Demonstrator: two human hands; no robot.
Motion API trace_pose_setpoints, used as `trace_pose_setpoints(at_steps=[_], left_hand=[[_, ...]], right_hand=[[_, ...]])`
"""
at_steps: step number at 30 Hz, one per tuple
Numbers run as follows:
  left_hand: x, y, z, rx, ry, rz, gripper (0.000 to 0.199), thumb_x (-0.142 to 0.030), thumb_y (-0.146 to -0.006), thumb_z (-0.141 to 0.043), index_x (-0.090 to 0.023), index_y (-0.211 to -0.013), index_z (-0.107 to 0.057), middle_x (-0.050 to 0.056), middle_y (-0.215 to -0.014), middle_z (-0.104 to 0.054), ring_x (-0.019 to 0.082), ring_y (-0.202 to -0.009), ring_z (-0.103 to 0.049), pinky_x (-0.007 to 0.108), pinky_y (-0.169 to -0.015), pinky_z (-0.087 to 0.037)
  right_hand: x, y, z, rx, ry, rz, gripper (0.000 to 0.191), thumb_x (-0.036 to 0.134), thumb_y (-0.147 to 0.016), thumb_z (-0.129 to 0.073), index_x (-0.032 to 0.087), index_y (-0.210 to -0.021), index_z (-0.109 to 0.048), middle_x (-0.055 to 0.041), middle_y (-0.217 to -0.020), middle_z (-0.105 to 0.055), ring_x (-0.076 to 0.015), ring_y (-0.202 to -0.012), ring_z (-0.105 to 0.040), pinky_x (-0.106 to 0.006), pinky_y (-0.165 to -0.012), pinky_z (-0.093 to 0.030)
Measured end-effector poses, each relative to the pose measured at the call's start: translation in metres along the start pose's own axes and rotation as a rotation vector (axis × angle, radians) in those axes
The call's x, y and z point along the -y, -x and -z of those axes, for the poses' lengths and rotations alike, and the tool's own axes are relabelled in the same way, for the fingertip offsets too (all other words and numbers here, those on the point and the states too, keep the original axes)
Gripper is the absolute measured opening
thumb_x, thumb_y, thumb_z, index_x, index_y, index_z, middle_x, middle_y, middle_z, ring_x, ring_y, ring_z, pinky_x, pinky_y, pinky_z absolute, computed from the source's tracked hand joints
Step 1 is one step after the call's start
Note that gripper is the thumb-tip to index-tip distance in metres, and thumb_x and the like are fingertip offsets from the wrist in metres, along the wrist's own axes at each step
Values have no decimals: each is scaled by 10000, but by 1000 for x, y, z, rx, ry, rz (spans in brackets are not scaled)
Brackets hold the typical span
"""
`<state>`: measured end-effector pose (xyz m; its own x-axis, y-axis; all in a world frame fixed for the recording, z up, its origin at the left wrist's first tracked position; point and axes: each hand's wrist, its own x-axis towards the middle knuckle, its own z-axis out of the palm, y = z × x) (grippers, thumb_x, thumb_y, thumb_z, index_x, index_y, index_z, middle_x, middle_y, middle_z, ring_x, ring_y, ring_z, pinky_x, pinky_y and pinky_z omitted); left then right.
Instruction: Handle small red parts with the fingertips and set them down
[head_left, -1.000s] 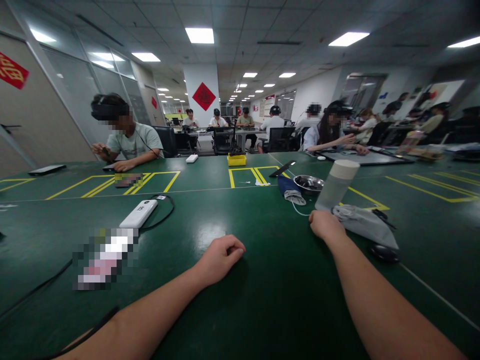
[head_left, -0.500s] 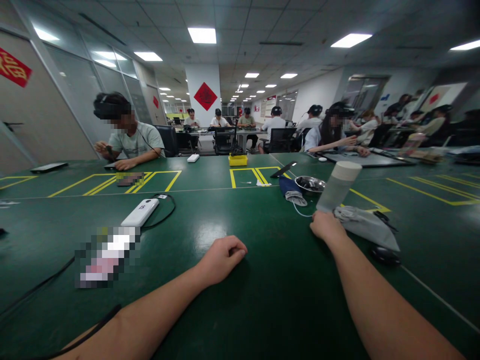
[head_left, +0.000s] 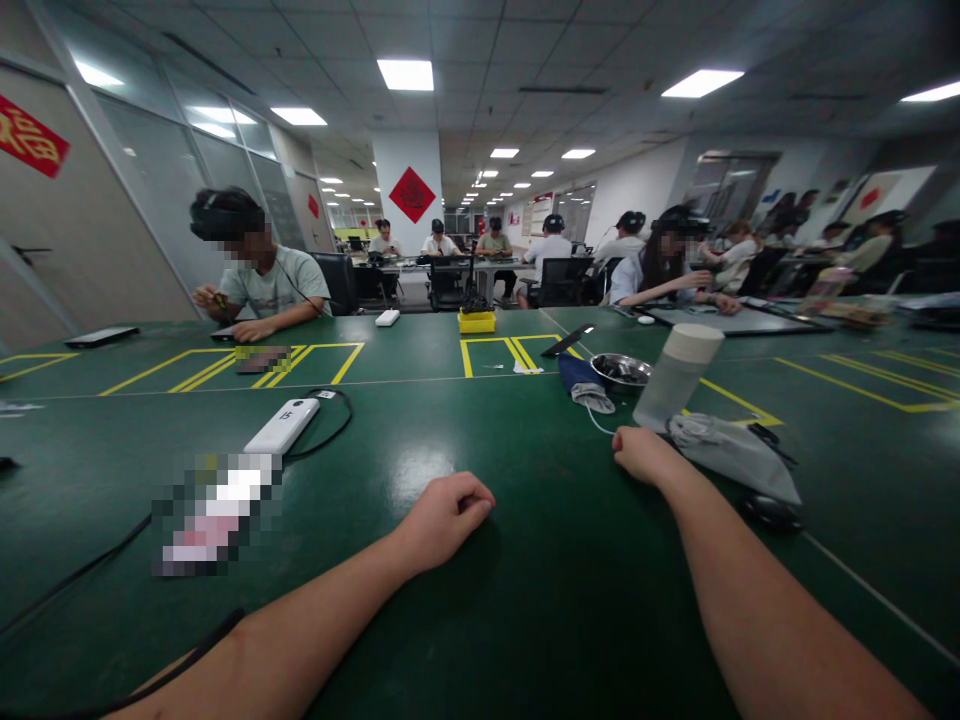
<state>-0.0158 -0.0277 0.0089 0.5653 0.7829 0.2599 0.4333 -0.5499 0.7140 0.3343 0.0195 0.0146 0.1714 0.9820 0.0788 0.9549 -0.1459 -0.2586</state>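
1) Observed left hand above or on green tabletop, curled into a loose half-fist; could not tell contents of the curl
2) Saw right hand back upward, fingers mostly hidden; could not tell whether clenched or grasping
3) Located frosted bottle with off-white lid just beyond right hand; contact unclear
4) Traced thin white cable from navy-and-grey cloth pouch toward right hand; could not tell if held
5) Found grey fabric pouch right of bottle, black mouse beside its near end
6) Noted metal bowl with dark contents left of bottle
7) Logged white power bank far to the left
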Motion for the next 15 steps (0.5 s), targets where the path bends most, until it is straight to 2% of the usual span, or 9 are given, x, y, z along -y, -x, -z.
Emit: trace_pose_setpoints(at_steps=[2,7,9,12,15], left_hand=[[1,-1,0,-3,9,6,148,-235,-852,-514,-185,-840,-652,27,-798,-647,154,-735,-584,260,-693,-432],[7,-4,-3,-45,8,44,136,-203,-833,-515,-185,-852,-648,25,-789,-644,158,-733,-583,269,-705,-435],[10,-5,-6,-73,-26,74,142,-171,-798,-534,-186,-891,-641,25,-798,-639,160,-725,-576,269,-689,-433],[11,-5,-11,-78,-81,107,258,-114,-726,-562,-185,-968,-617,26,-834,-633,159,-719,-564,262,-658,-426],[11,-4,-13,-41,-99,91,359,-69,-693,-545,-191,-1027,-590,25,-874,-629,156,-740,-559,256,-660,-424]], right_hand=[[20,7,-3,77,-12,93,65,105,-717,-568,147,-730,-616,-113,-760,-596,-215,-688,-561,-333,-626,-396],[95,40,-18,187,-91,373,93,185,-776,-566,196,-847,-624,-63,-921,-583,-170,-773,-555,-272,-670,-397],[119,55,-24,217,-159,554,92,199,-780,-575,187,-856,-624,-64,-927,-568,-170,-799,-551,-270,-703,-398],[138,70,-29,249,-236,689,177,196,-741,-620,184,-917,-615,-54,-925,-567,-174,-831,-548,-259,-723,-395],[139,71,-32,280,-293,710,265,109,-705,-604,179,-960,-608,-43,-910,-579,-152,-801,-551,-230,-699,-393]])
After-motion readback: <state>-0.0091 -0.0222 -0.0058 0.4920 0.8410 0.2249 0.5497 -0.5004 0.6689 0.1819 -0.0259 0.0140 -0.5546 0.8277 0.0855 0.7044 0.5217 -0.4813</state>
